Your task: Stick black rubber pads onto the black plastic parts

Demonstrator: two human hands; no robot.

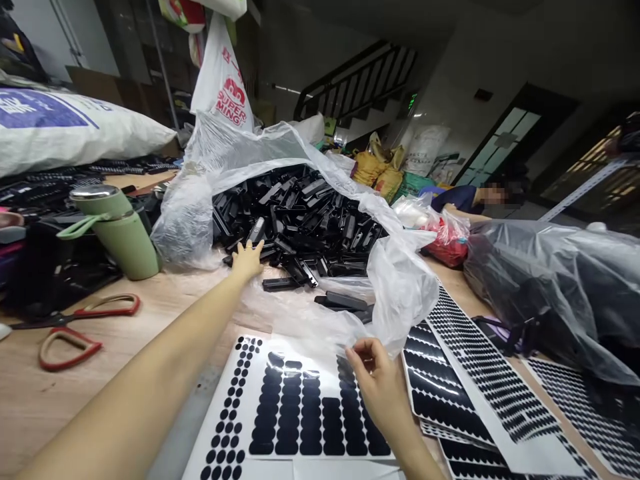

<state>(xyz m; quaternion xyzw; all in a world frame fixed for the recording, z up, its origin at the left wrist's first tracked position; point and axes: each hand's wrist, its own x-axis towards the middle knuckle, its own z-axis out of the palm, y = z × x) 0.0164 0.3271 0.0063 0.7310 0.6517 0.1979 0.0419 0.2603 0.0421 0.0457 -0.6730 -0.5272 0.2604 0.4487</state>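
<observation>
My left hand [247, 259] reaches far forward to a heap of black plastic parts [310, 220] spilling out of a clear plastic bag [400, 280]. Its fingers close round one black part [257, 231] at the heap's near edge. My right hand [379, 385] hovers over a white sheet of black sticker pads [295, 413], thumb and fingers pinched together at the sheet's upper right, by the bag's edge. What the pinch holds is too small to make out. A few loose black parts [345, 301] lie between heap and sheet.
A green flask [120, 230] lies at the left, red-handled scissors [80, 323] near it. More pad sheets [480, 387] lie stacked on the right beside a grey plastic bag [560, 287]. A white sack [60, 127] sits far left. Another person [470, 197] sits behind the table.
</observation>
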